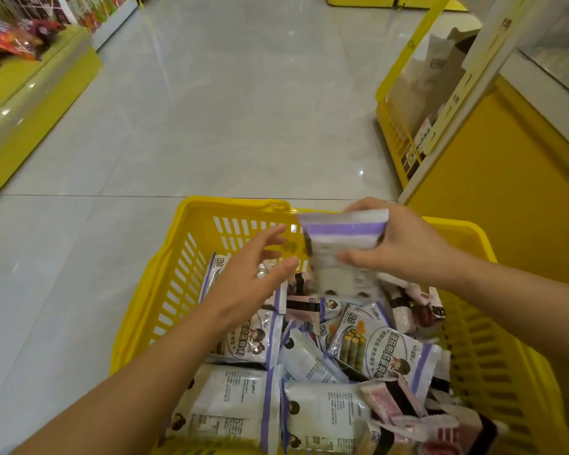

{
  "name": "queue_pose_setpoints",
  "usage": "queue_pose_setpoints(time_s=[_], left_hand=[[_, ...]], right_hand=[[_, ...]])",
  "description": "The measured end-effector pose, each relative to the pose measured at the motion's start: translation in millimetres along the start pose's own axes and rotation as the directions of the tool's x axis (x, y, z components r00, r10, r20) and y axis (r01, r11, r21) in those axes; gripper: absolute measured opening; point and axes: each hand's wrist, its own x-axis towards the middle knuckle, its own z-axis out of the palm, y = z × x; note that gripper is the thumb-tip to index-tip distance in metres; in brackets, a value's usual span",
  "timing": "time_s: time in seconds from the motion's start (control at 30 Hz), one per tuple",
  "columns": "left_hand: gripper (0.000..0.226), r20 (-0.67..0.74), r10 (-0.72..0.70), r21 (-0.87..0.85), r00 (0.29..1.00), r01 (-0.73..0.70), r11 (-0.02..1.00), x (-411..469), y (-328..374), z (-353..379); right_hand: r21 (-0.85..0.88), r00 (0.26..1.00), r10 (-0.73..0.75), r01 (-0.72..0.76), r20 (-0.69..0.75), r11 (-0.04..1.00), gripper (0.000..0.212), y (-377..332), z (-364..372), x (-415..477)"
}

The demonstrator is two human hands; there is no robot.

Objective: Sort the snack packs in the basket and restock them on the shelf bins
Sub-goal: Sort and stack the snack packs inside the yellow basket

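Note:
A yellow plastic basket [191, 257] stands on the floor in front of me, filled with several white-and-purple snack packs [381, 349] and a few pink ones [395, 405]. My right hand [404, 247] holds one white-and-purple snack pack [339, 254] upright above the basket's far side, its image blurred. My left hand [253, 274] hovers over the packs on the left of the basket, fingers spread and holding nothing, its fingertips close to the held pack.
A yellow shelf unit with clear-fronted bins [418, 93] stands to the right, just beyond the basket. Another yellow display [23, 87] with red snack bags runs along the left. Grey tiled aisle floor [230, 110] stretches ahead.

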Motion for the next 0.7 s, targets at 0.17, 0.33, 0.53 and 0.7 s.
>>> queue_pose_setpoints(time_s=[0.17, 0.33, 0.53, 0.7], left_hand=[[0.082, 0.114, -0.073, -0.092, 0.991, 0.084, 0.992, 5, 8, -4], [0.066, 0.288, -0.165, 0.216, 0.943, 0.104, 0.971, 3, -8, -28], [0.081, 0.028, 0.052, 0.839, 0.998, -0.052, 0.542, 19, -10, -47], [0.088, 0.07, 0.267, 0.965, 0.961, -0.133, 0.224, 15, -31, -34]], right_hand=[[0.698, 0.955, 0.297, -0.194, -0.028, 0.689, 0.028, -11, 63, -6], [0.526, 0.93, 0.27, -0.365, 0.25, 0.768, 0.031, 12, 71, -13], [-0.596, 0.996, 0.094, -0.074, 0.003, 0.8, 0.056, 77, 34, -4], [-0.806, 1.0, -0.019, 0.013, 0.002, 0.592, 0.053, 104, 42, 2]])
